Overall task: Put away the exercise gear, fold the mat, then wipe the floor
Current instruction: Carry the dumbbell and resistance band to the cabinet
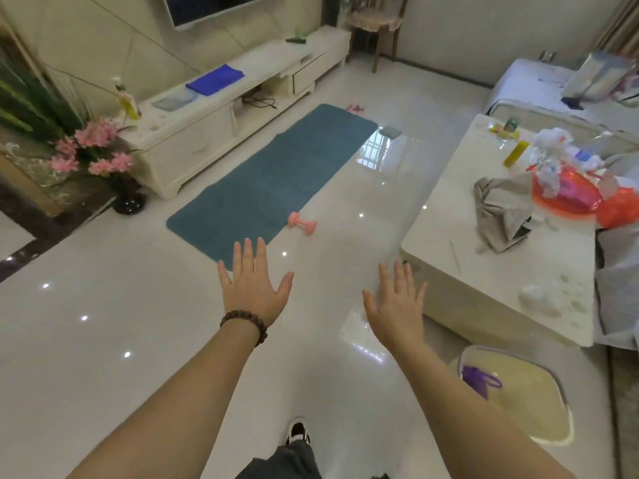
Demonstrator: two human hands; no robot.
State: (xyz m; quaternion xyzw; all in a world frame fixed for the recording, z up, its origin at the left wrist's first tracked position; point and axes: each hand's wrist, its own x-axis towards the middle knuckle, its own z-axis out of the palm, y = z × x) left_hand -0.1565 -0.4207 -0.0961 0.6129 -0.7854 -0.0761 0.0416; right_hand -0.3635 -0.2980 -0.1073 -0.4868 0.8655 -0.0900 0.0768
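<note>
A teal exercise mat [273, 178] lies flat on the glossy white floor in front of the TV cabinet. A pink dumbbell [302, 223] rests on the floor at the mat's near right edge. A small pink item [355, 108] lies on the floor beyond the mat's far end. My left hand [254, 285] and my right hand [397, 305] are both held out in the air, fingers straight and spread, holding nothing, short of the mat. A beaded bracelet sits on my left wrist.
A cream TV cabinet [214, 122] with a blue cloth [215, 79] runs along the left. A white coffee table [498, 243] with a grey cloth and bags stands at right. A flower vase [129, 198], a grey pad [390, 131] and a floor bin [515, 392] are nearby.
</note>
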